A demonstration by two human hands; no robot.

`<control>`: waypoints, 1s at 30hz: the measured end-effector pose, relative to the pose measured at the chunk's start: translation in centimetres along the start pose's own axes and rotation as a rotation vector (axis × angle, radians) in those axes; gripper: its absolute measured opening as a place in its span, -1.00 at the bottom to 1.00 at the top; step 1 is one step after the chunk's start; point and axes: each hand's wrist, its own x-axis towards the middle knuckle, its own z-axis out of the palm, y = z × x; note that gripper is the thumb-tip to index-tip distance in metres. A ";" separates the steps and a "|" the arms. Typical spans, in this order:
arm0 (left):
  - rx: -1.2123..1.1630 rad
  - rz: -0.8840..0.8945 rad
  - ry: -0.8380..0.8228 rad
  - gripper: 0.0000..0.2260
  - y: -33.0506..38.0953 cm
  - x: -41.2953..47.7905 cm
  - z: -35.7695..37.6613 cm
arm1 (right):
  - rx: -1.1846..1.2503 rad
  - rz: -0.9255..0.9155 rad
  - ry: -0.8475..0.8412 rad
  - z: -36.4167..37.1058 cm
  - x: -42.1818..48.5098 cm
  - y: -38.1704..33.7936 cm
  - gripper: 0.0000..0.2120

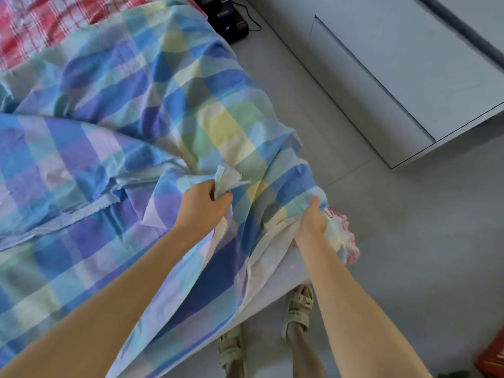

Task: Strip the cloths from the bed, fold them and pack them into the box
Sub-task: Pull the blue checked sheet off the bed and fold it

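A large checked cloth (169, 99) in blue, purple, green and yellow covers most of the bed. My left hand (201, 205) grips a bunched corner of this cloth near the bed's right edge. My right hand (311, 222) clutches another fold of it at the bed's corner, where a pale cloth with a pink frilled edge (346, 241) bulges out beside the fingers. A red and white checked cloth (41, 23) lies at the far left of the bed. No box is clearly in view.
Grey tiled floor (409, 255) runs along the bed's right side. A white cabinet (409, 72) stands at the upper right. A black device with a cable (226, 20) sits on the floor beyond the bed. My sandalled feet (297, 309) stand beside the bed. A red object (493, 358) shows at the lower right.
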 end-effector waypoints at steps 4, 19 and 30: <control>-0.027 -0.040 0.032 -0.77 0.8 0.8 0.6 | -0.059 0.068 -0.304 -1.1 2.5 -1.9 -0.65; 0.112 0.203 -0.083 -0.63 5.9 -1.8 4.1 | 0.020 -0.031 0.057 -13.7 4.8 0.1 -0.87; 0.170 0.222 -0.255 -0.59 5.6 -3.3 9.1 | -0.251 -0.204 -0.298 -11.8 -1.8 -0.5 -0.69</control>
